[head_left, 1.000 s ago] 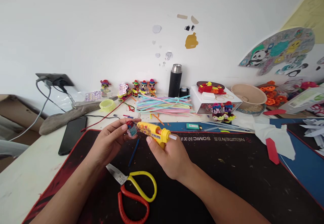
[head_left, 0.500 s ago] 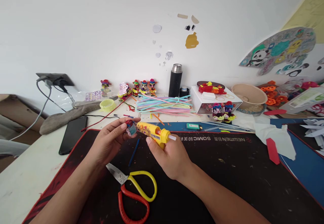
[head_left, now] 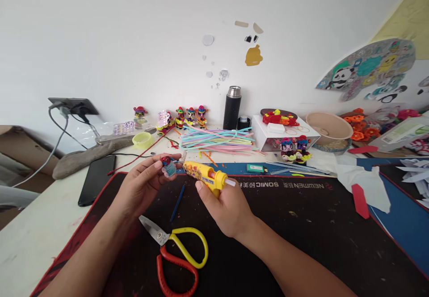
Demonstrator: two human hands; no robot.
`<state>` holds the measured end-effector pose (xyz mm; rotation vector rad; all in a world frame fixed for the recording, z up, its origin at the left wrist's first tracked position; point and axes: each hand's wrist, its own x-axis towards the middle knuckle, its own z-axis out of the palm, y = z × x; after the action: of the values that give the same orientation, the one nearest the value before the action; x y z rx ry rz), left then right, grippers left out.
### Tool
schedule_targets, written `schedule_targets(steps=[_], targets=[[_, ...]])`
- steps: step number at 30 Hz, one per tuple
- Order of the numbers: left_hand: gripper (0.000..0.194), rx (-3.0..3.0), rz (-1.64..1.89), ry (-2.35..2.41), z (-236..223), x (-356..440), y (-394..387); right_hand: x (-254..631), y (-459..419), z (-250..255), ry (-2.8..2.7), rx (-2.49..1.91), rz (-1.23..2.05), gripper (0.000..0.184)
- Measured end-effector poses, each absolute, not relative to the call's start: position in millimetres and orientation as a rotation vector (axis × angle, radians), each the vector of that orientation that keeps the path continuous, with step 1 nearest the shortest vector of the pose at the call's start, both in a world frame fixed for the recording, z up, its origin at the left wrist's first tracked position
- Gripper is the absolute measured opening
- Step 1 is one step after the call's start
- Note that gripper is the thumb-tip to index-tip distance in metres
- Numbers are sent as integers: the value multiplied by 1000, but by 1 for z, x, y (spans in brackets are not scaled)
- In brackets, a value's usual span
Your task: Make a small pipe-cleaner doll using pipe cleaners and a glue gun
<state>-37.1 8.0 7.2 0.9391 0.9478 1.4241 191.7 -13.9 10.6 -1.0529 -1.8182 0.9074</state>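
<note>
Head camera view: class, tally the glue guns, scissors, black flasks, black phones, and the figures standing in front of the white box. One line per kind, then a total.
Glue gun: 1
Scissors: 1
Black flask: 1
Black phone: 1
Figures in front of the box: 2
Total: 6

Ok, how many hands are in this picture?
2: the left hand, holding a small piece, and the right hand, gripping the glue gun. No others show.
</note>
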Motion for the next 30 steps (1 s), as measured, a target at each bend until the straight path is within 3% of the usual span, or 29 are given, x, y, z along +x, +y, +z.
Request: schedule_targets(steps=[9,12,21,30], targets=[[24,848,1443,946,7,-33,8,191,-13,5,-1321,-914,1382,51],[11,691,1538,995,11,-39,14,194,-10,12,-1192,-843,1432,53],[6,638,1583,983,13,-43,16,205,7,22,-973,-746,1495,58],[32,842,1366,941,7,-25,4,187,-4,10,-1049,-731,1761,76]])
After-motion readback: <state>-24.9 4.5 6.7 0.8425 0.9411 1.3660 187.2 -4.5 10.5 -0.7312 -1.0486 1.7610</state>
